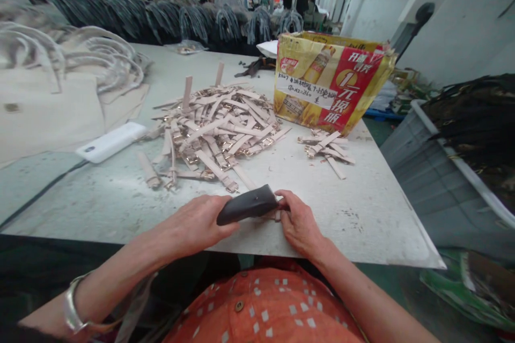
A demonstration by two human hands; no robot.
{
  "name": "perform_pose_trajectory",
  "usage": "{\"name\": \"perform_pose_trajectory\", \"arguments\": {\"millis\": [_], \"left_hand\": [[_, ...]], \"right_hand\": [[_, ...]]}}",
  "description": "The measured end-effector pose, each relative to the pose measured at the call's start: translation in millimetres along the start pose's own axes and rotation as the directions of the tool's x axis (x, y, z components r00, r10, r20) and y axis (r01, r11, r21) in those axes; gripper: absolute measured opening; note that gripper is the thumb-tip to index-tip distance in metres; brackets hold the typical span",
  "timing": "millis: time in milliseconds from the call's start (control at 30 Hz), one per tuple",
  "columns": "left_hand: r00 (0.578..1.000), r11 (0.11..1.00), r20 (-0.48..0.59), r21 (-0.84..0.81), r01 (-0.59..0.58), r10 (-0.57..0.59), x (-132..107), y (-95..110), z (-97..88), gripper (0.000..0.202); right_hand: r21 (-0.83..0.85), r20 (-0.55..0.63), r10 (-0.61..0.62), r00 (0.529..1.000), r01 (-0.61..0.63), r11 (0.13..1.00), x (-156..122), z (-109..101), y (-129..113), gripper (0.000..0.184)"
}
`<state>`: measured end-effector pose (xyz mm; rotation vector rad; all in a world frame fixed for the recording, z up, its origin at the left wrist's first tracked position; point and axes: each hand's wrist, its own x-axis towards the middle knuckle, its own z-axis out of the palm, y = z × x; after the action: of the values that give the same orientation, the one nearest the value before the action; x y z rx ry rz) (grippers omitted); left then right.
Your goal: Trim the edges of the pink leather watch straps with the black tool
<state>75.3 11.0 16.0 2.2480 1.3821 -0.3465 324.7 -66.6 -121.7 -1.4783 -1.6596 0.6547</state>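
Note:
My left hand [203, 222] is closed around one end of a dark, flat-sided tool [251, 204] with a small round mark on its side. I cannot make out its exact kind. The tool's other end reaches to the fingertips of my right hand [301, 223]. Those fingers are pinched on a beige buckle strap [277, 216], mostly hidden behind the tool and fingers. Just beyond my hands lies a large heap of beige straps [221, 128] with gold-coloured buckles. A smaller pile of straps [328, 149] lies to the right.
A yellow and red carton [306, 83] stands behind the small pile. To the left are a white device with a cord [112, 142] and large beige bag pieces [44, 112]. Beyond the table's right edge stands a grey bin [454, 187] with dark material. Grey looped handles [193, 24] line the back.

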Motion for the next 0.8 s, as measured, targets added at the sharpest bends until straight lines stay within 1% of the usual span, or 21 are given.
{"name": "perform_pose_trajectory", "arguments": {"millis": [133, 233, 333, 433, 533, 600, 700, 767, 800], "left_hand": [[0.999, 1.000, -0.048, -0.015, 0.019, -0.020, -8, -20, -2.8, 0.035], [0.998, 0.999, -0.043, 0.005, 0.037, -0.037, -16, -26, -2.0, 0.037], [1.000, 0.997, -0.020, 0.080, 0.000, 0.001, -20, -20, 3.5, 0.030], [0.999, 0.990, 0.009, 0.137, -0.041, 0.040, -16, -5, 9.3, 0.024], [0.999, 0.991, 0.013, 0.126, -0.048, 0.047, -8, 7, 11.5, 0.028], [0.999, 0.995, -0.005, 0.087, -0.041, 0.041, -5, 9, 11.2, 0.031], [0.999, 0.999, -0.048, 0.034, -0.009, 0.011, -6, 4, 10.4, 0.031], [0.995, 0.998, -0.083, 0.031, 0.050, -0.048, -11, -7, 12.3, 0.033], [0.993, 0.997, -0.102, 0.035, 0.070, -0.066, -14, -15, 14.8, 0.037]], "right_hand": [[-0.012, 0.016, -0.017, 1.000, 0.018, 1.000, -2, 1, 0, 0.060], [-0.027, 0.020, -0.059, 0.998, 0.059, 0.998, -3, 1, -2, 0.059], [-0.050, 0.043, -0.073, 0.996, 0.075, 0.996, -3, 0, -4, 0.065], [-0.058, 0.084, -0.038, 0.996, 0.043, 0.997, -2, -3, -5, 0.072], [-0.052, 0.087, 0.010, 0.996, -0.006, 0.999, -1, -4, -5, 0.079], [-0.053, 0.067, 0.023, 0.998, -0.020, 0.998, -2, -2, -4, 0.083], [-0.044, 0.058, -0.006, 0.998, 0.008, 0.999, -3, 2, 0, 0.081], [-0.038, 0.056, -0.040, 0.998, 0.042, 0.998, -1, 0, 5, 0.073], [-0.043, 0.043, -0.055, 0.998, 0.057, 0.997, 2, -3, 7, 0.069]]}}
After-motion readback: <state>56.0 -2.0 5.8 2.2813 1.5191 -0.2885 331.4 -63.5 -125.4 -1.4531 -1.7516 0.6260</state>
